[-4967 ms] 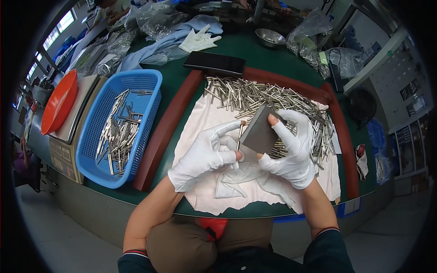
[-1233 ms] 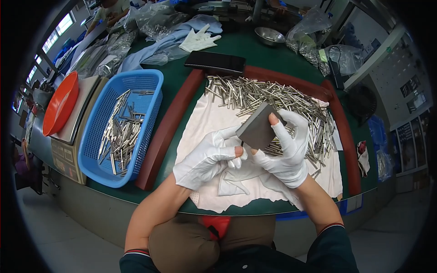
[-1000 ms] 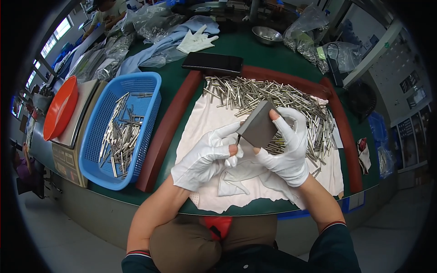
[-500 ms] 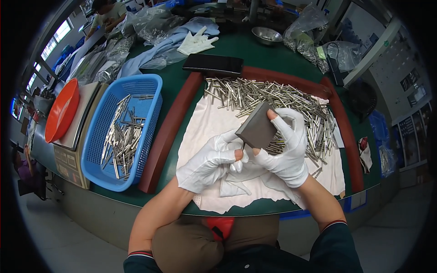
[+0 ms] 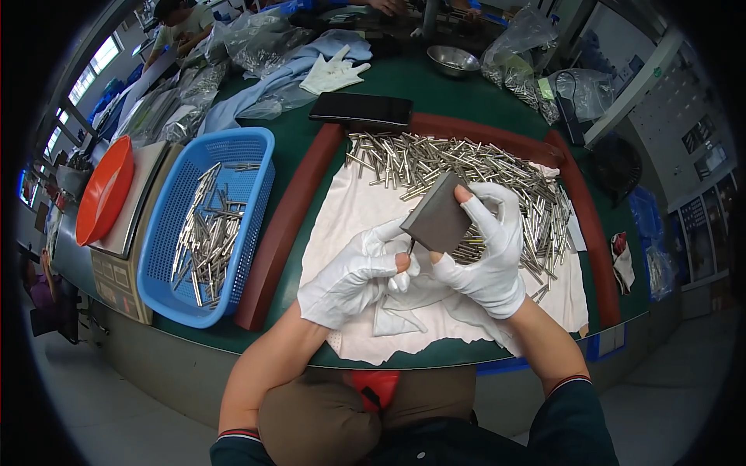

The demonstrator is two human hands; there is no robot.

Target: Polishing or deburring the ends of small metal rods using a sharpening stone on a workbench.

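In its white fingertip-less glove, my right hand (image 5: 489, 252) grips a flat dark grey sanding block (image 5: 439, 216), thumb and a finger on its edges. My left hand (image 5: 357, 276), gloved alike, pinches a small thin metal pin (image 5: 412, 246). The pin's dark end shows between the bare thumb tip and the block's lower left corner; the rest of it is hidden in the glove. Beneath both hands lies a pale pink cloth (image 5: 334, 233) with a crumpled white rag (image 5: 400, 318). Just beyond them spreads a heap of shiny metal pins (image 5: 458, 159).
Brown-red rails (image 5: 291, 229) frame the cloth. On the left stands a blue basket (image 5: 155, 264) holding more pins, beside a scale with an orange-red tray (image 5: 106, 190). A black phone (image 5: 361, 109) rests by the back rail. Further off are a white glove (image 5: 334, 71) and a metal bowl (image 5: 453, 60).
Both hands keep nearly the same pose, with the block and the pin still held. The whole view has shifted very slightly.
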